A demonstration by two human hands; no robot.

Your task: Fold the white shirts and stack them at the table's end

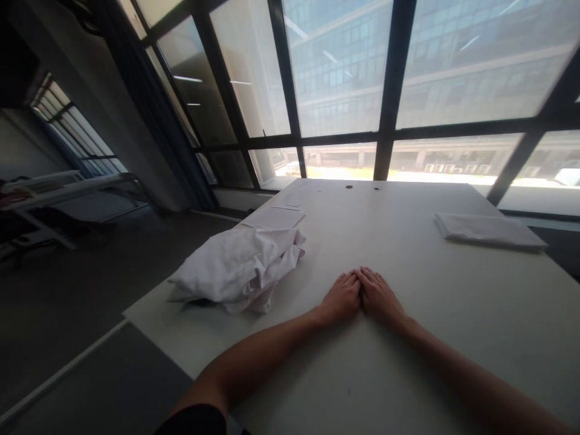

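Both hands flat on the white table (453, 314), palms down, fingers stretched out and together, holding nothing: left hand (341, 297) and right hand (379, 296) side by side near the middle of the near half, index fingers touching along their length, forearms running back toward the near edge in a V. Spread across most of the view, the table, reaching far toward a wall of big dark-framed windows (389, 72). Left of the hands, near the table's left edge, a crumpled heap of white cloth (240, 269), close to the left hand but not touching it. At the far right, well apart from the right hand, a flat folded white cloth (489, 231). Just beyond the crumpled heap, a sheet of paper (274, 217) lying flat. Farthest and smallest, two dark round spots (348, 186) near the table's far edge.
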